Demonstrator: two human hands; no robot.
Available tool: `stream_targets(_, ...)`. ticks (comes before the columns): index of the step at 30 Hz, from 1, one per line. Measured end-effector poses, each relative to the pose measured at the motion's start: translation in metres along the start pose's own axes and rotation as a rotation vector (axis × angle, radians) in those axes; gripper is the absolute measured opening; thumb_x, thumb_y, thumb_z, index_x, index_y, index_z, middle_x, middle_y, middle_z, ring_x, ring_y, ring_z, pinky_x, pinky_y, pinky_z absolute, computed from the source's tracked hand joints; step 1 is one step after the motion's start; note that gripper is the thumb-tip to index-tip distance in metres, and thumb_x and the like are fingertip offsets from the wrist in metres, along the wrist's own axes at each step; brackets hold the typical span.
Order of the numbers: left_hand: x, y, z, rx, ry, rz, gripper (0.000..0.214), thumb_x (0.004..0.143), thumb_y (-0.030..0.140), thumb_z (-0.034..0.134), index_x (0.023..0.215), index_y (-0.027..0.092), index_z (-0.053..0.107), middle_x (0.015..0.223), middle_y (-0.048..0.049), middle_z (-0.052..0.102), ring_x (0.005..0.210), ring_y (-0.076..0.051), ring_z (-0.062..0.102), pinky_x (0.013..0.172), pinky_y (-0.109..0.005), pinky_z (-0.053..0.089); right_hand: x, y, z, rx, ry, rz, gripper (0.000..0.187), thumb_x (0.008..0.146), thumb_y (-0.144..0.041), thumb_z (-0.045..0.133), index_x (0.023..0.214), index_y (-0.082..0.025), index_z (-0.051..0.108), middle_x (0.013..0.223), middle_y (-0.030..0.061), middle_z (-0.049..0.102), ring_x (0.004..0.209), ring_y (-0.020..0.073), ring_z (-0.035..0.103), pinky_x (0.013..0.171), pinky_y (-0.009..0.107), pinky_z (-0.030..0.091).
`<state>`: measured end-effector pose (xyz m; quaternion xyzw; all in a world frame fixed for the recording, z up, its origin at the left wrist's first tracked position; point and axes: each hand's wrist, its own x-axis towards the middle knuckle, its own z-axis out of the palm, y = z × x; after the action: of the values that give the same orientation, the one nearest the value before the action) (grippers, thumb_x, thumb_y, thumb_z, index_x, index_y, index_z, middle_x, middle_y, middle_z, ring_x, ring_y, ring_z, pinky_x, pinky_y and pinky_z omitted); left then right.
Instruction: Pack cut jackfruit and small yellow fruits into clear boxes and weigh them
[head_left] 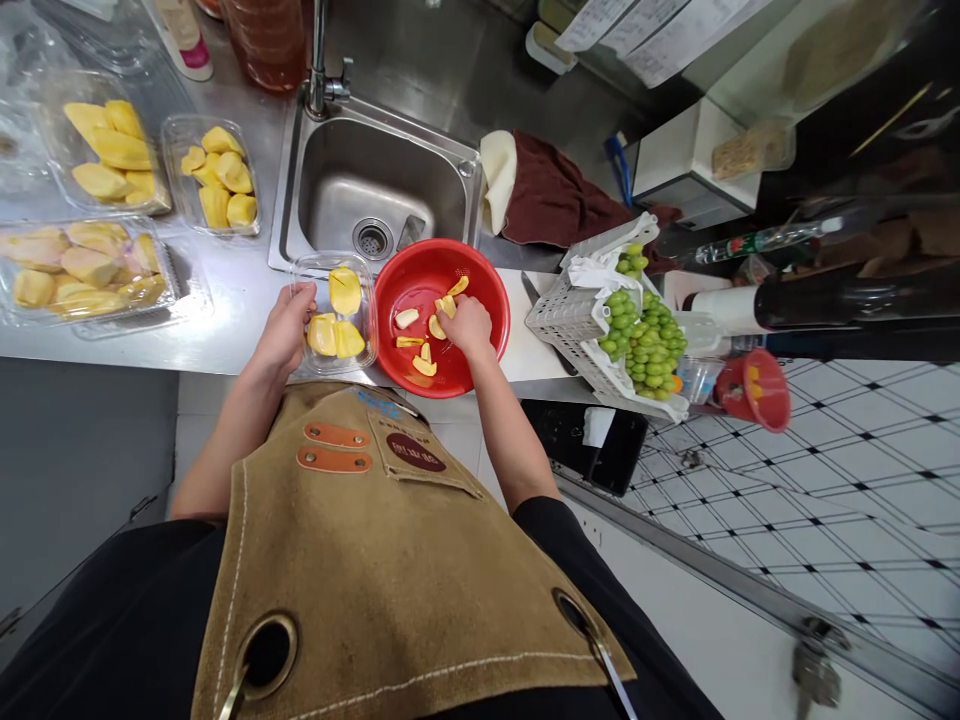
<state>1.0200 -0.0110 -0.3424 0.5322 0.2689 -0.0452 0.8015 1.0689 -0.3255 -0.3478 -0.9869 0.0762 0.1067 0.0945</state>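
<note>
**What the view keeps back**

The right hand (466, 325) curls over fruit slices (409, 318) in the red bowl (427, 270), so whether its fingers pinch one is hidden. The left hand (289, 325) covers the near corner of the clear box (370, 330), and its grip cannot be judged. The fruit tray (172, 290) runs off the left edge. A knife (529, 290) vanishes under the white basket (559, 320). Lettering on the apron badge (416, 452) is too small to read.

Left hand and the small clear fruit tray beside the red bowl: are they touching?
Touching. Head view shows the left hand with fingers curled over the left rim of the clear fruit tray, no gap.
</note>
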Motion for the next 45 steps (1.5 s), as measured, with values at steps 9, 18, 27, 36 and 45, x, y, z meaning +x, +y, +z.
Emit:
stream_targets(9, 0.000, -0.001, 0.002, -0.027, -0.011, -0.005, 0.046, 0.083, 0.053, 0.089, 0.100, 0.022, 0.059, 0.081, 0.0013, 0.050, 0.064, -0.014, 0.046, 0.058, -0.027, 0.041, -0.018, 0.020, -0.025, 1.271, -0.434, -0.043, 0.049, 0.078, -0.064, 0.092, 0.094, -0.020, 0.074, 0.084, 0.0036, 0.075, 0.073, 0.0182, 0.067, 0.064, 0.027, 0.053)
stream_targets(18, 0.002, -0.003, 0.003, 0.004, 0.001, -0.007, 0.042, 0.083, 0.050, 0.089, 0.097, 0.022, 0.060, 0.082, 0.0007, 0.052, 0.067, -0.015, 0.047, 0.060, -0.026, 0.042, -0.032, 0.027, -0.026, 0.697, -0.034, -0.062, 0.028, 0.095, -0.041, 0.079, 0.116, -0.022, 0.075, 0.111, 0.0091, 0.080, 0.105, 0.0283, 0.073, 0.098, 0.043, 0.061)
stream_targets(27, 0.000, -0.007, 0.007, 0.000, -0.009, -0.002, 0.048, 0.079, 0.052, 0.093, 0.095, 0.024, 0.057, 0.082, 0.0007, 0.053, 0.067, -0.015, 0.048, 0.059, -0.027, 0.041, -0.079, 0.003, -0.014, 0.068, -0.379, -0.183, 0.025, 0.087, -0.027, 0.089, 0.105, -0.023, 0.073, 0.110, 0.0132, 0.081, 0.103, 0.0337, 0.074, 0.090, 0.042, 0.057)
stream_targets(36, 0.000, -0.009, 0.009, 0.010, -0.035, 0.014, 0.050, 0.076, 0.055, 0.092, 0.095, 0.024, 0.057, 0.082, 0.0005, 0.053, 0.069, -0.016, 0.049, 0.063, -0.027, 0.043, -0.079, 0.027, -0.018, 0.174, -0.240, -0.112, 0.019, 0.091, -0.017, 0.076, 0.109, -0.022, 0.075, 0.105, 0.0102, 0.082, 0.100, 0.0320, 0.075, 0.095, 0.043, 0.056)
stream_targets(45, -0.006, 0.000, 0.009, 0.035, -0.093, 0.040, 0.058, 0.075, 0.066, 0.090, 0.100, 0.025, 0.057, 0.083, 0.0019, 0.049, 0.069, -0.016, 0.049, 0.068, -0.029, 0.043, -0.081, 0.033, -0.039, 0.424, 0.019, -0.226, 0.019, 0.098, -0.030, 0.076, 0.115, -0.023, 0.081, 0.139, 0.0147, 0.076, 0.135, 0.0371, 0.065, 0.125, 0.057, 0.046)
